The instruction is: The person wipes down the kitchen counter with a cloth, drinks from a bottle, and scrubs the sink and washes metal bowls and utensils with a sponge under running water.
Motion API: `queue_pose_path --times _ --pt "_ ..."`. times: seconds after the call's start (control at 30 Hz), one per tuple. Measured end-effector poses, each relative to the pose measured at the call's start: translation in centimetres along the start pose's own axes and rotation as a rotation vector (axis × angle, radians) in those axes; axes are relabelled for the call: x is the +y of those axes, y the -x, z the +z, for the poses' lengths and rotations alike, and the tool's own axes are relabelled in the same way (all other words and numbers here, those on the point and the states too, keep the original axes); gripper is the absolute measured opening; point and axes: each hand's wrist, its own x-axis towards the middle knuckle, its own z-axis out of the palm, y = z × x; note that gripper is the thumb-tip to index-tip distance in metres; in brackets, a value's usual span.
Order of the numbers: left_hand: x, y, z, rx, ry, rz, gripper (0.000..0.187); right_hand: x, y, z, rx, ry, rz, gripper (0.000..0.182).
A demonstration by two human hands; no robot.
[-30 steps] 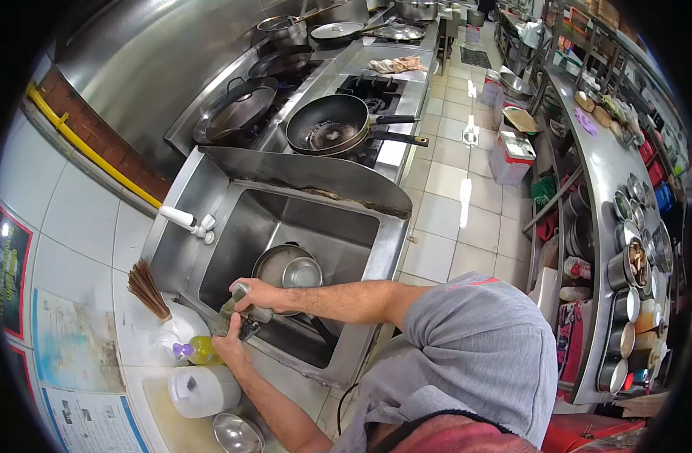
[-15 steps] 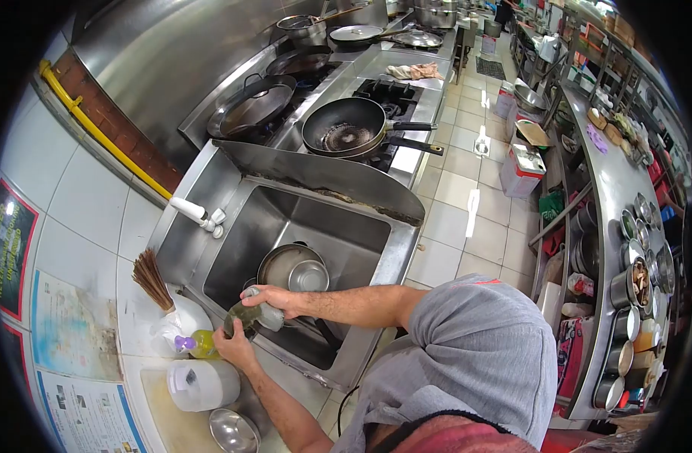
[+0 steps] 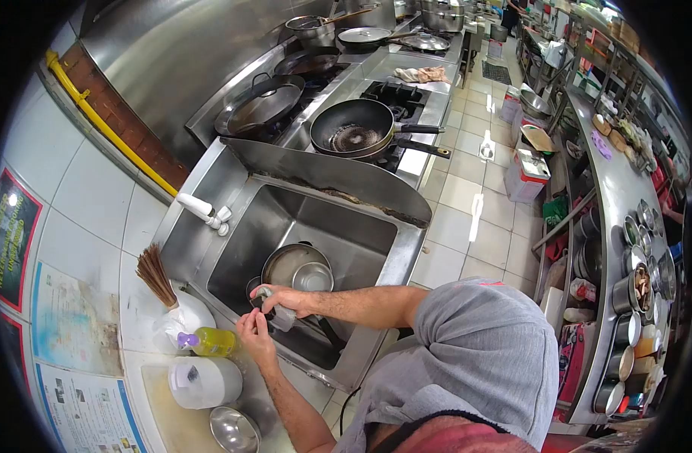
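Observation:
My right hand is over the sink's near-left edge, its fingers closed round a crumpled, greyish, translucent thing. Just to its lower left is my left hand, fingers bent together at the edge of a small dark item that I cannot make out. Below them in the steel sink lie a round pan and a smaller metal bowl resting in it. A dark handle shows beneath my right forearm.
Left of the sink stand a yellow bottle with a purple top, a white tub, a metal bowl and a stick brush. The white tap juts over the sink's left rim. Woks sit beyond the splash guard.
My left hand has moved slightly up and right, uncovering more of the yellow bottle. The greenish-dark thing between my hands shows less. The whole view has shifted a little.

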Motion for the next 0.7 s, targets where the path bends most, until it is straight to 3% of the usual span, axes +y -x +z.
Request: queue_pose_path --times 0.07,0.17,0.23,0.3,0.43,0.5,0.53,0.7 --pt "1.0 0.3 -0.7 0.071 0.046 -0.006 0.021 0.2 0.1 -0.4 -0.03 0.0 -0.008 0.044" --pt "0.9 0.3 -1.4 0.186 0.235 -0.044 0.02 0.7 0.1 -1.1 0.123 -0.057 -0.025 0.039" --pt "2.4 0.1 -1.7 0.15 0.831 -0.14 0.033 0.9 0.3 -1.6 0.254 -0.235 0.018 0.034" --pt "3.2 0.5 -1.1 0.159 0.865 -0.147 0.04 0.8 1.5 -1.3 0.224 -0.248 0.06 0.031" --pt "-2.3 1.3 1.4 0.109 0.576 -0.238 0.039 2.5 1.6 -1.3 0.017 -0.529 0.259 0.034" --pt "-3.2 2.1 1.9 0.027 0.221 -0.26 0.038 2.9 2.0 -1.0 -0.019 -0.297 0.137 0.039" --pt "-3.6 2.4 1.8 -0.023 0.204 -0.241 0.039 2.7 2.6 -0.9 0.082 -0.091 0.2 0.044" --pt "-3.0 6.7 0.6 0.016 -0.103 -0.07 0.04 6.4 2.4 -3.6 0.164 -0.044 0.206 0.049"
